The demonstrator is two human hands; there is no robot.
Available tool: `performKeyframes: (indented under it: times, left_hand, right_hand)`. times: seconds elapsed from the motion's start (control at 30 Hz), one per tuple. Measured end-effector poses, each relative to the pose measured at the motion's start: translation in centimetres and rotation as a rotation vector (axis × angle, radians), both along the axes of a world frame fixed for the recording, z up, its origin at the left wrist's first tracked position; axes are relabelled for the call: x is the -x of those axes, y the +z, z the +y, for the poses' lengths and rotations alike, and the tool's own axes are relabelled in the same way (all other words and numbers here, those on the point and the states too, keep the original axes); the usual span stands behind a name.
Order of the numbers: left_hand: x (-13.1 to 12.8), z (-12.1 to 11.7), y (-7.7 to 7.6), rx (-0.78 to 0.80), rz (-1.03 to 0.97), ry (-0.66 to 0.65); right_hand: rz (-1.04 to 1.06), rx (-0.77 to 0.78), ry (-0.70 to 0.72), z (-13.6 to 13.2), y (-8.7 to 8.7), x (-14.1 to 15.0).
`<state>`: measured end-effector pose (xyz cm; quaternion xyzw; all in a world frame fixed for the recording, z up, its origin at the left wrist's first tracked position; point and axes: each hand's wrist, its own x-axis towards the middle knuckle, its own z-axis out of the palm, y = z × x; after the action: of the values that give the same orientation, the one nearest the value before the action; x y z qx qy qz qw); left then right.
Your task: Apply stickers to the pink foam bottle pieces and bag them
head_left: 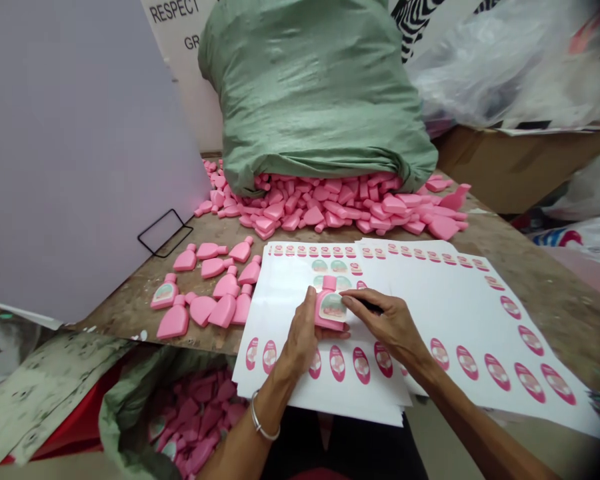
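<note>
My left hand [304,330] is closed round a small pink plastic bottle [329,284], held above the label sheets with its cap pointing away from me. A green-and-white label [333,307] lies over the bottle's front. At the label's right edge, the fingertips of my right hand [383,320] are pinched together; a dark patch shows beneath these fingers, and I cannot make out what it is. Under both hands is a white sheet of stickers [280,320], with oval pink labels along its near edge and green ones near the middle.
Left of the sheets lie several loose pink bottles [203,310], one bearing a label [164,293]. A green sack [315,100] stands behind a bottle heap [325,207]. Below the table's edge, an open bag [123,413] holds more bottles. Another sticker sheet [445,300] lies right.
</note>
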<state>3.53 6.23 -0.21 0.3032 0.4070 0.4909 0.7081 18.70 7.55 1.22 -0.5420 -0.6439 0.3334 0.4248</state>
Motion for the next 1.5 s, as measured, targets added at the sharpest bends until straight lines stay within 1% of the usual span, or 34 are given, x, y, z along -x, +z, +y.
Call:
performKeyframes:
  times: [0.2, 0.47, 0.63, 0.7, 0.77, 0.83, 0.9, 0.97, 1.0, 1.03, 1.1, 1.17, 1.23, 1.37, 1.5]
  left_hand:
    - [0.1, 0.0, 0.6, 0.026, -0.042, 0.017]
    - [0.2, 0.1, 1.0, 0.047, -0.082, 0.026]
    - [0.3, 0.0, 1.5, 0.003, -0.122, -0.033]
    - [0.3, 0.0, 1.7, -0.019, -0.104, -0.061]
    - [0.3, -0.1, 1.7, -0.039, -0.066, -0.092]
    - [0.4, -0.2, 1.7, -0.054, -0.033, -0.113]
    - [0.6, -0.3, 1.6, -0.063, -0.015, -0.115]
    - [0.8, -0.5, 1.6, -0.06, -0.003, -0.107]
    - [0.9, -0.6, 1.6, -0.059, -0.006, -0.108]
    - [1.0, -0.7, 1.7, -0.059, -0.015, -0.12]
    - [1.1, -1.0, 1.9, -0.063, -0.044, -0.178]
    - [1.1, -1.2, 2.1, -0.073, -0.068, -0.254]
    - [1.2, -1.4, 2.4, -0.08, -0.074, -0.279]
    - [1.3, -1.6, 2.6, -0.044, -0.014, -0.219]
    - [1.4, -1.8, 2.8, -0.015, 0.011, -0.229]
  right_hand:
    - [-0.006, -0.04, 0.018, 0.0, 0.4, 0.5]
    - [-0.035, -0.118, 0.021, 0.1, -0.2, 0.6]
    - [-0.076, -0.169, 0.004, 0.0, -0.2, 0.7]
    - [-0.102, -0.184, -0.007, -0.1, -0.3, 0.6]
    - [-0.162, -0.206, -0.016, -0.1, -0.6, 0.4]
    - [-0.28, -0.244, -0.04, 0.0, -0.7, 0.2]
    - [-0.421, -0.282, -0.095, 0.2, -0.6, -0.2]
    - [-0.501, -0.294, -0.172, 0.4, -0.4, -0.5]
    - [-0.491, -0.279, -0.19, 0.5, -0.3, -0.6]
    - [-0.45, -0.244, -0.18, 0.6, -0.2, -0.6]
    - [-0.316, -0.125, -0.082, 0.6, -0.3, -0.4]
    - [-0.191, 0.038, 0.025, 0.5, -0.6, 0.0]
    - [-0.11, 0.156, 0.051, 0.4, -1.0, 0.7]
    - [0.016, 0.197, 0.034, 0.3, -1.5, 1.5]
    - [0.036, 0.209, 0.04, 0.9, -1.1, 1.6]
